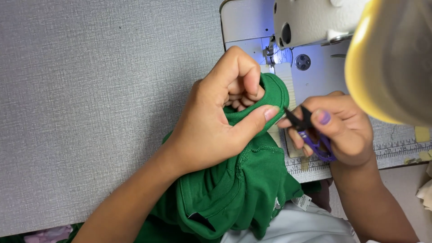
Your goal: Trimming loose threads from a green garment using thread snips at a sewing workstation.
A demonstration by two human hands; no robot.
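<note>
Fabric is being pinched firmly in the left hand (pixel 211 121): thumb and curled fingers are folding the ribbed edge of a green garment (pixel 234 189) upward, seemingly to present it to the blades. The right hand (pixel 342 130) is closing around purple thread snips (pixel 310 130), black tips pointing at that raised edge beside the thumb. The garment is trailing off the grey table (pixel 90 90), in front of the white sewing machine (pixel 310 27).
</note>
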